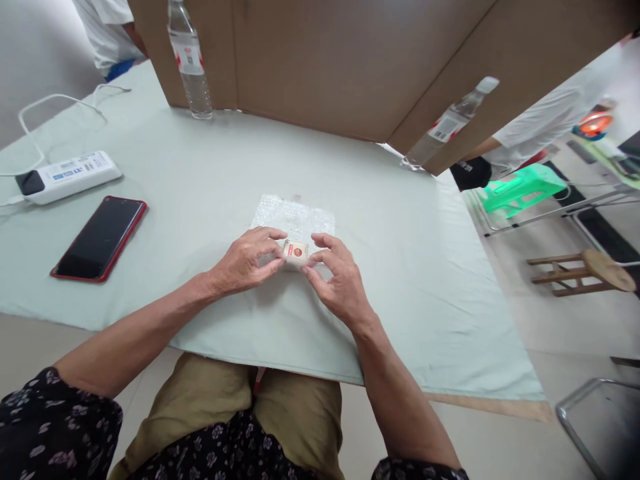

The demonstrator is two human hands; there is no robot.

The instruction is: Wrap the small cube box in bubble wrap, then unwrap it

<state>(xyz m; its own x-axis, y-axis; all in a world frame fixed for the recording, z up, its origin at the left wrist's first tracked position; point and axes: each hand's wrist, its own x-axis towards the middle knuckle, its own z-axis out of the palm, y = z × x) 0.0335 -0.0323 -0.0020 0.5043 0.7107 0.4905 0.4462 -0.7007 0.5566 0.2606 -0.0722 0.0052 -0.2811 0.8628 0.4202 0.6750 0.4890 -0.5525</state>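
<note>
A small cream box with a red and dark print (296, 251) lies near the front edge of a sheet of clear bubble wrap (295, 219). My left hand (250, 259) pinches the box at its left side between thumb and fingers. At its right side, my right hand (337, 277) has its thumb and index finger against the box's lower right corner, the other fingers curled. The bubble wrap spreads flat on the pale green cloth behind the box.
A phone in a red case (100, 239) and a white power bank (73, 177) with cables are on the left. Two water bottles (190, 63) (447, 127) stand against a brown cardboard screen (320, 60). People in white are beyond it; a wooden stool (583, 272) is right.
</note>
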